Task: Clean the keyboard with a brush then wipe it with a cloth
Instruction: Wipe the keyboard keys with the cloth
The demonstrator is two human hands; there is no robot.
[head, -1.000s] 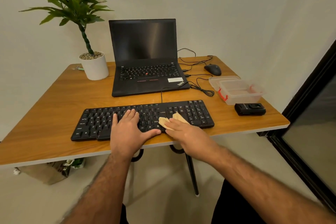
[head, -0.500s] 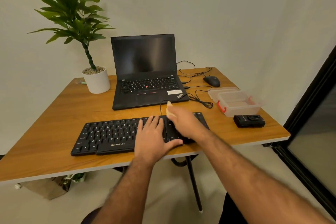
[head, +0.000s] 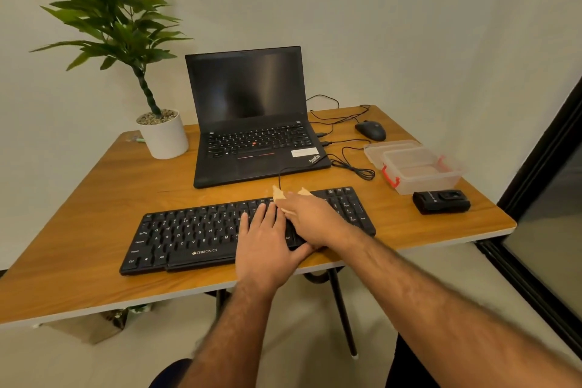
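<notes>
- Keyboard (head: pixel 195 236): black, wired, marked ZEBRONICS on its front edge. It lies flat across the lower centre of the frame, near the front edge of the wooden tabletop (head: pixel 78 198).
- Left hand (head: pixel 267 242): rests palm down on the right-centre keys. The fingers are straight and spread slightly; it grips nothing.
- Right hand (head: pixel 315 217): lies just to the right of the left hand, over the section between the main keys and the number pad. It presses a cloth (head: pixel 278 194) onto the keys. Whether the fingers curl round the cloth or lie flat on it cannot be told.
- Cloth: tan, mostly hidden under the right hand. Two corners stick out past the fingers at the rear edge of the keyboard.
- Laptop (head: pixel 252 123): black, open, screen dark. It stands behind the keyboard at the centre of the frame.
- Potted plant (head: pixel 163 135): white pot with pebbles, at the upper left of the tabletop, leaves reaching the upper left of the frame.
- Mouse (head: pixel 371 130): dark, at the rear right of the tabletop, with loose cables (head: pixel 349 164) between it and the laptop.
- Clear plastic box (head: pixel 415 167): red latches, right of the laptop.
- Small black device (head: pixel 441 201): just in front of the box, near the right edge of the tabletop.
</notes>
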